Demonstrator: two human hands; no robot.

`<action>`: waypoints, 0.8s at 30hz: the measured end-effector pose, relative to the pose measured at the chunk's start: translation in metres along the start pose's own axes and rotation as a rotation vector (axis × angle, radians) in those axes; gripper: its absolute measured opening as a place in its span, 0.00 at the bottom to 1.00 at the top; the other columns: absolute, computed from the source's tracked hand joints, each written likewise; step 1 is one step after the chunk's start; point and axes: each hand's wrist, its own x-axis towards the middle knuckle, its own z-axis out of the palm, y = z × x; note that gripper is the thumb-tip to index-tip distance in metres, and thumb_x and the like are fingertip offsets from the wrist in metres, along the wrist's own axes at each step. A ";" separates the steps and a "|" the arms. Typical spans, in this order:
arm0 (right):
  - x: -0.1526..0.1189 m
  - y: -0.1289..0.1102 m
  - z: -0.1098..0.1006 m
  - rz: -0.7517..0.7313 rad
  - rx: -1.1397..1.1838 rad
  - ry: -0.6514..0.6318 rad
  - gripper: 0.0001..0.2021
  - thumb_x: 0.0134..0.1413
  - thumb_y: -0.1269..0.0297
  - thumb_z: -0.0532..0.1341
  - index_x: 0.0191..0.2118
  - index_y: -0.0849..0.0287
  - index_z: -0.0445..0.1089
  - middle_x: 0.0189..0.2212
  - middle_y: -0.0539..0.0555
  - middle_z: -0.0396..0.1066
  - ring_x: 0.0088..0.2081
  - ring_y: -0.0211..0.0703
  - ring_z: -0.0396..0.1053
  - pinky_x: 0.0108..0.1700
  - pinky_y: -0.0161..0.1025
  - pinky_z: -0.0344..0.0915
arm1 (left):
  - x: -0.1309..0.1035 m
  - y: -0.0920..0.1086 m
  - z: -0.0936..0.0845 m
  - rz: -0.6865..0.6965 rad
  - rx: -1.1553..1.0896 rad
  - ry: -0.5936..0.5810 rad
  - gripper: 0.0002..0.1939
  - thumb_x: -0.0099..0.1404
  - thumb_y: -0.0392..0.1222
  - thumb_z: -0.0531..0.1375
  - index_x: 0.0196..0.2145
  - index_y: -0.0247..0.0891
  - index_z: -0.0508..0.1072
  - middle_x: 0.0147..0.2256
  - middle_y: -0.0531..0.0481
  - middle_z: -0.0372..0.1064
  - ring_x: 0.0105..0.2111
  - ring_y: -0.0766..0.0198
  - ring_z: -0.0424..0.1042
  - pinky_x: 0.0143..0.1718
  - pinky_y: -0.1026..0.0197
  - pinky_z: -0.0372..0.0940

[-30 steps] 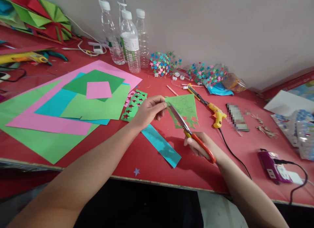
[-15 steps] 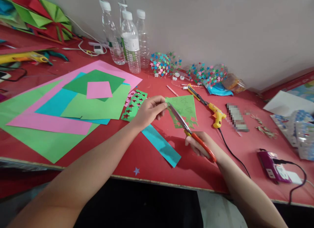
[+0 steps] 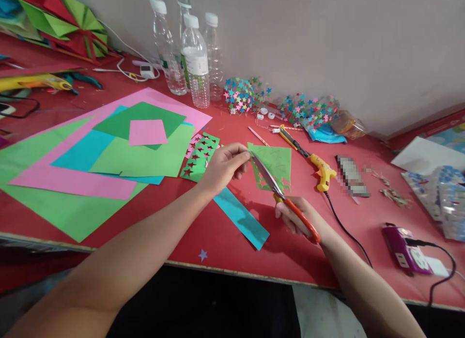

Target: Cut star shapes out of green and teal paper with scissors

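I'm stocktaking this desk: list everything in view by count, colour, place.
scissors: one, orange-handled, centre
marked sheet: one, green, centre
punched sheets: two, green and pink, centre
paper pile: several, multicoloured, left
strip: one, blue, front
star: one, lilac, front edge
bottles: four, clear, back
star clusters: two, multicoloured, back
packet: one, blue, back
slim tool: one, yellow-black, right
glue gun: one, yellow, right
pixelated object: one, grey, right
box: one, purple, right
packaging: several, pale, right
folded paper: uncounted, mixed, back left
long tool: one, yellow, far left
table: one, red, below
left hand: one, at marked sheet
right hand: one, holding scissors
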 end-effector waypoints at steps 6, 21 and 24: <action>-0.002 -0.002 0.001 0.020 -0.015 0.007 0.23 0.53 0.41 0.57 0.26 0.59 0.63 0.09 0.43 0.58 0.09 0.28 0.51 0.12 0.27 0.49 | 0.000 0.002 0.000 -0.004 0.025 0.005 0.09 0.59 0.42 0.59 0.24 0.37 0.68 0.16 0.57 0.63 0.14 0.75 0.59 0.15 0.69 0.54; -0.001 -0.005 0.001 0.057 -0.011 0.019 0.22 0.51 0.42 0.58 0.25 0.58 0.62 0.08 0.43 0.56 0.08 0.28 0.50 0.11 0.27 0.48 | 0.001 0.001 -0.001 -0.015 0.002 0.013 0.09 0.59 0.42 0.59 0.23 0.37 0.67 0.16 0.57 0.62 0.13 0.75 0.58 0.14 0.69 0.52; -0.002 -0.005 0.001 0.054 -0.019 0.019 0.21 0.52 0.43 0.58 0.25 0.59 0.62 0.08 0.43 0.57 0.09 0.28 0.50 0.12 0.27 0.49 | 0.000 0.002 0.000 -0.020 0.001 0.016 0.09 0.59 0.42 0.59 0.23 0.37 0.67 0.16 0.57 0.62 0.13 0.75 0.58 0.14 0.69 0.51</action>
